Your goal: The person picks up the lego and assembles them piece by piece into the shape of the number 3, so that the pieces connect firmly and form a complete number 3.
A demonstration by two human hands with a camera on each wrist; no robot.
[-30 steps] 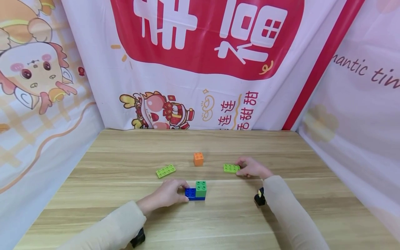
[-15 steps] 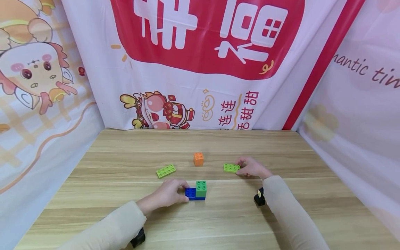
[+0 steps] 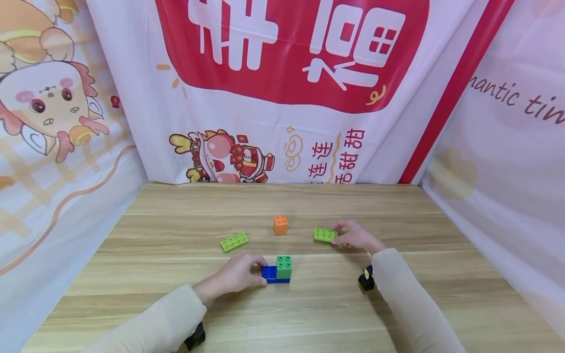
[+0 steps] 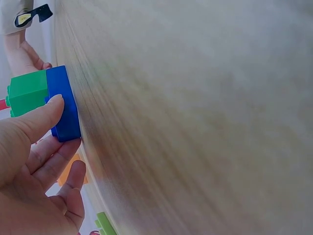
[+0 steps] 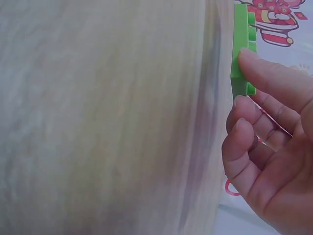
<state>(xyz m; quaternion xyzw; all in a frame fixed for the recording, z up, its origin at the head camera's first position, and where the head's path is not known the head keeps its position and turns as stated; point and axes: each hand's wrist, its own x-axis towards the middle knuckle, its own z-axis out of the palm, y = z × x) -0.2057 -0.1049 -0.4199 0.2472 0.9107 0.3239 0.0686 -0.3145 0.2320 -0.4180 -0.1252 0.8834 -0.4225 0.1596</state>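
Note:
My left hand (image 3: 240,273) pinches the left end of a flat blue building brick (image 3: 269,272) between thumb and fingers. A green square brick (image 3: 284,266) is stacked on that brick's right half; the left half's studs are bare. In the left wrist view the thumb lies along the side of the blue brick (image 4: 68,112), with the green brick (image 4: 29,93) beyond it. Farther back on the right, my right hand (image 3: 355,235) pinches the right end of a flat lime-green brick (image 3: 324,235). The right wrist view shows the thumb against the side of this lime brick (image 5: 239,44).
A second flat lime-green brick (image 3: 234,241) lies at an angle behind my left hand. An orange brick (image 3: 280,225) stands at the middle back of the wooden table (image 3: 282,314). Printed cloths (image 3: 282,95) hang along the back and both sides.
The lime-green brick in my right hand has shifted slightly left and back. My left hand and the blue and green stack have stayed in place.

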